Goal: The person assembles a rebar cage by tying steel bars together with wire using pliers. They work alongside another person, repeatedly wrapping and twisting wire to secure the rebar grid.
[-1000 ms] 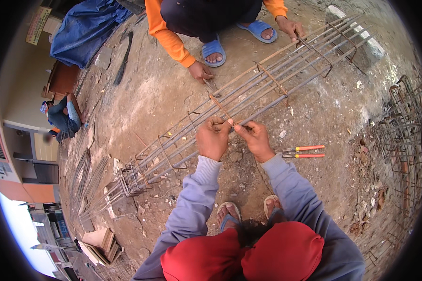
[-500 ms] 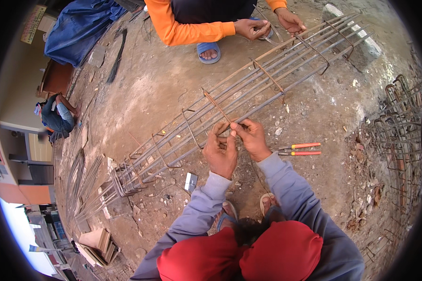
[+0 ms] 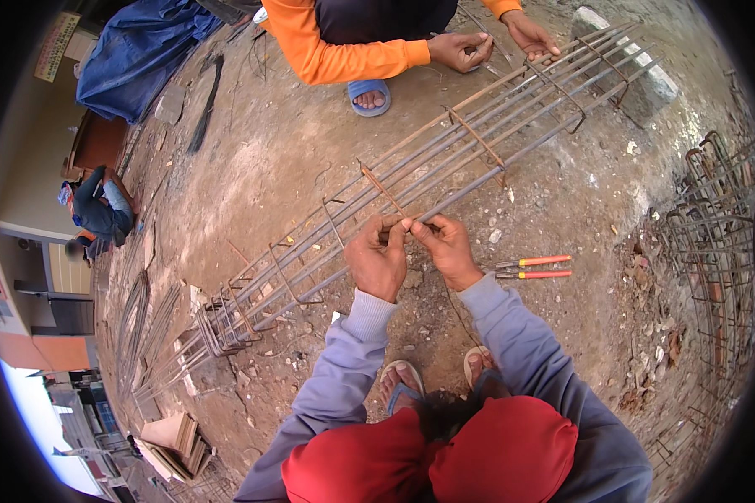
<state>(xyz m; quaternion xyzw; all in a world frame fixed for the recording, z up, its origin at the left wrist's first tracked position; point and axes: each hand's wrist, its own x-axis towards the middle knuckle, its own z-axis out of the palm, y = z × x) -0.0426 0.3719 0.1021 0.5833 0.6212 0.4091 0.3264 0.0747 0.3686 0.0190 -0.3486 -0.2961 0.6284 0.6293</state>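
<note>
A long rebar cage (image 3: 466,191) of parallel steel bars and square stirrups lies slantwise before me. My left hand (image 3: 377,258) and my right hand (image 3: 450,253) meet at its near bar, by the lower corner of a rusty stirrup (image 3: 383,189). Both are closed, thumbs and fingertips pinched close together at that joint. A thin dark wire (image 3: 459,315) trails down from below my right hand toward the ground. What sits between the left fingertips is too small to make out. Right of my hands, pincers (image 3: 535,267) with red and yellow handles lie on the dirt.
Across the cage squats a co-worker in orange sleeves (image 3: 344,60), one hand near the bars. A concrete block (image 3: 653,80) is at the cage's far right end. Bundled stirrups (image 3: 721,226) lie right; loose rods (image 3: 134,323) and boards (image 3: 174,443) left. Another person (image 3: 101,205) sits farther off.
My left hand has shifted slightly left and up, its fingers now closer along the bar. My left sleeve now covers most of the small pale box. The co-worker's hands have moved slightly right.
</note>
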